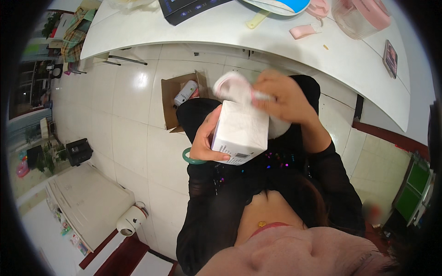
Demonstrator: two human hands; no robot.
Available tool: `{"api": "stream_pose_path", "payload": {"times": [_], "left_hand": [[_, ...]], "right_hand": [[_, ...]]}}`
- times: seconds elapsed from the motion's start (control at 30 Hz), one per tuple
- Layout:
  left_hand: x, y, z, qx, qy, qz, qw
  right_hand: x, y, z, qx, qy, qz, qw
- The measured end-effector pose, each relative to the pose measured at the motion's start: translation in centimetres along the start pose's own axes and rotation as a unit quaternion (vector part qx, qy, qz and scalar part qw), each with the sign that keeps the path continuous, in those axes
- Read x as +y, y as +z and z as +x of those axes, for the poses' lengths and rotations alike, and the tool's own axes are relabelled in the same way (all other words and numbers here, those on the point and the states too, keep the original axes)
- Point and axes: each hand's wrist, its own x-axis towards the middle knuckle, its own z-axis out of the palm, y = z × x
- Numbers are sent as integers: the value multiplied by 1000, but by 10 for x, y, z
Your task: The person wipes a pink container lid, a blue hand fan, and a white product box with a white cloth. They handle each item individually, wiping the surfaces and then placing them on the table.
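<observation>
My left hand (pixel 206 139), with a green bangle at its wrist, grips a white carton (pixel 244 129) by its left side and lower corner. The carton bears print and a barcode and is held tilted over my lap. In my right hand (pixel 283 98), which is blurred, is a whitish cloth (pixel 232 84) with a pink edge. The cloth lies against the carton's upper end, and part of it hangs at the carton's right side. My right fingers are closed around its bunched middle.
An open cardboard box (pixel 169 105) with a white spray can (pixel 186 92) stands on the floor by my knee. On the white table (pixel 214 31) ahead lie a dark box (pixel 193 9), a pale yellow handle (pixel 258 19), a pink strap (pixel 302 31), a pink-lidded clear container (pixel 359 19) and a phone (pixel 390 58).
</observation>
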Motion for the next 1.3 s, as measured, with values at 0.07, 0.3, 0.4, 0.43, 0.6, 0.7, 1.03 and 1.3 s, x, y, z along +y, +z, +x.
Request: {"api": "stream_pose_path", "payload": {"times": [0.07,0.3,0.4,0.43,0.6,0.7,1.03,1.3], "left_hand": [[9,5,3,8,14,12,1000],[11,-3,7,41,-31,219,974],[4,-8,5,67,26,258,963],[7,-9,8,53,80,332,938],[-6,6,6,182,142,-192,954],[-11,-5,15,263,154,-267,914],[-13,-6,32,424,183,187,867],[-23,-7,47,367,117,-351,854]], "right_hand": [[8,-5,-2,40,73,14,996],[-34,-3,1,-51,-107,15,993],[-33,8,9,-70,-38,-37,996],[-13,12,12,-26,-18,-60,998],[31,17,2,149,70,167,972],[16,26,12,133,-73,200,968],[-5,60,-6,-24,-61,18,998],[-38,75,17,32,-135,-75,987]]}}
